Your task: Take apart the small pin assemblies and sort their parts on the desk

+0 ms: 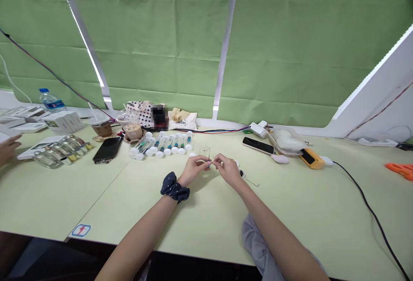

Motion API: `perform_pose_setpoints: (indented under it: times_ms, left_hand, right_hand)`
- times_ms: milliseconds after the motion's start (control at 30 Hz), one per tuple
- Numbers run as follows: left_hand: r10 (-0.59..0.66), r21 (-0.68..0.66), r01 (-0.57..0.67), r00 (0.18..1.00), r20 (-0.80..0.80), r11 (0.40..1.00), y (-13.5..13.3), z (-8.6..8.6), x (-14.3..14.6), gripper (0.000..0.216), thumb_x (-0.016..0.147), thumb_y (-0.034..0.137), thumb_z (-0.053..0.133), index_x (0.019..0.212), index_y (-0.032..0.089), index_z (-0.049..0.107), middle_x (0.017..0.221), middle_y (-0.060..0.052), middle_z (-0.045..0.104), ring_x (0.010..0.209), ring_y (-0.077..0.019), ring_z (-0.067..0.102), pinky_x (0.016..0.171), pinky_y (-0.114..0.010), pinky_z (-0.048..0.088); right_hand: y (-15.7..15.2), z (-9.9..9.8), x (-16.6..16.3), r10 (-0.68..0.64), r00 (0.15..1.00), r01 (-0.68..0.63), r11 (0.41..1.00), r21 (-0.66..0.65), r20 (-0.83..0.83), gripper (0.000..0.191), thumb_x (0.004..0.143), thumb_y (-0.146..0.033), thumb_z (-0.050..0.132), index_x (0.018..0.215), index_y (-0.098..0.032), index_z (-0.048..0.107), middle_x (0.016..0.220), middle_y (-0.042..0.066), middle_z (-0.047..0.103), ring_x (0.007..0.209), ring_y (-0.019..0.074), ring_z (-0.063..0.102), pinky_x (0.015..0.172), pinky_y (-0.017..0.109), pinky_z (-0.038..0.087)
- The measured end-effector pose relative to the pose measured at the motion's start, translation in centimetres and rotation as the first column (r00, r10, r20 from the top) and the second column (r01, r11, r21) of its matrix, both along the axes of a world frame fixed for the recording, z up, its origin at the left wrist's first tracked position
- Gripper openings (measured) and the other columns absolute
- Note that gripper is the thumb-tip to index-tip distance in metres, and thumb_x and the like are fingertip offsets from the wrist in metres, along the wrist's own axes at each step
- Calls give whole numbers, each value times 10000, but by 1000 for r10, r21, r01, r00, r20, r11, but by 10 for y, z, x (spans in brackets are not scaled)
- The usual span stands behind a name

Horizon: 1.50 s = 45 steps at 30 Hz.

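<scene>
My left hand point(195, 168), with a dark dotted scrunchie point(174, 187) on its wrist, and my right hand point(227, 168) meet over the pale green table point(200, 212). Both pinch a tiny object point(209, 163) between their fingertips; a thin dark wire or needle point(209, 152) sticks up from it. What the object is I cannot make out. A row of small clear vials with white caps point(164, 144) lies just beyond my hands. A thin metal pin point(253, 182) and a small dark piece point(241, 173) lie right of my right hand.
Two phones point(107, 149) point(258, 145), drink cups point(100, 126), glass bottles point(61, 148), white boxes point(63, 121), a water bottle point(50, 99), a clear plastic container point(287, 139), an orange-yellow device point(310, 158), a black cable point(368, 205) and orange scissors point(402, 170) sit around. Another person's hand point(8, 148) rests at far left.
</scene>
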<state>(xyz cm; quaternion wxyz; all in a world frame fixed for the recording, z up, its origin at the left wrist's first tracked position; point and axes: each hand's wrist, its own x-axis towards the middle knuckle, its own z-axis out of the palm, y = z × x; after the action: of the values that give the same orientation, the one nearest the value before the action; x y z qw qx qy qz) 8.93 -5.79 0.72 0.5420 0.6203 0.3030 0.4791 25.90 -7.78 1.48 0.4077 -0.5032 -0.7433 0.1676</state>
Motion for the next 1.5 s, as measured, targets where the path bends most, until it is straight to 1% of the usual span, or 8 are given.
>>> perform_pose_setpoints:
  times_ms: [233,400,500,700,900,1200,1367,1500]
  left_hand:
    - [6,58,-5,1000,-14,998,2,0,-2,312,685,390,688,842,121,669,802,-64,629,616,-112,568,607,-254,477]
    - [19,20,-19,1000,-18,1000,0,6,-3,314,687,401,679,813,114,662,793,-59,627,595,-106,556,587,-249,467]
    - [21,10,-21,1000,-12,1000,-1,8,-2,314,676,395,691,812,113,662,764,-56,631,593,-109,556,588,-252,465]
    - [-5,63,6,1000,-10,998,0,4,-3,318,655,389,712,823,123,665,842,-75,638,643,-127,585,638,-277,486]
    - [-22,57,22,1000,8,998,0,-1,-1,302,669,370,708,840,125,659,772,-47,630,624,-123,584,630,-273,479]
    - [-20,32,20,1000,12,999,0,0,0,306,668,369,709,829,115,651,791,-64,634,610,-116,570,618,-267,480]
    - [-34,47,34,999,-1,998,0,-1,0,297,684,369,695,840,121,649,788,-61,629,621,-119,571,626,-265,486]
    - [-28,49,29,999,-25,998,-1,0,0,315,677,391,694,833,121,655,785,-61,631,625,-125,579,626,-266,493]
  right_hand:
    - [5,-6,3,87,989,-93,995,-41,-117,154,807,-333,491,766,-195,546,579,-20,535,487,109,462,493,219,358]
    - [5,-6,2,54,986,-48,998,37,-156,212,799,-376,516,722,-186,571,724,24,550,498,102,456,455,225,359]
    - [6,-7,2,23,984,-15,999,49,-178,225,792,-385,529,709,-185,589,715,28,544,538,114,471,473,229,369]
    - [9,-9,3,-3,990,-8,997,-72,-142,253,795,-404,507,727,-178,599,536,-20,477,490,108,406,464,222,325]
    - [7,-9,-1,-36,996,39,999,35,-82,241,842,-346,448,703,-183,557,713,16,525,609,124,474,550,232,371]
    - [3,-8,0,-99,995,96,988,118,13,248,867,-338,442,710,-194,570,865,36,502,600,108,483,600,245,389]
    - [0,-4,-3,-119,991,112,988,110,60,307,885,-324,399,633,-194,517,878,33,496,609,106,492,626,249,392]
    - [3,-8,-4,-68,997,64,993,95,38,333,896,-317,357,601,-196,454,770,29,504,612,123,495,614,253,399]
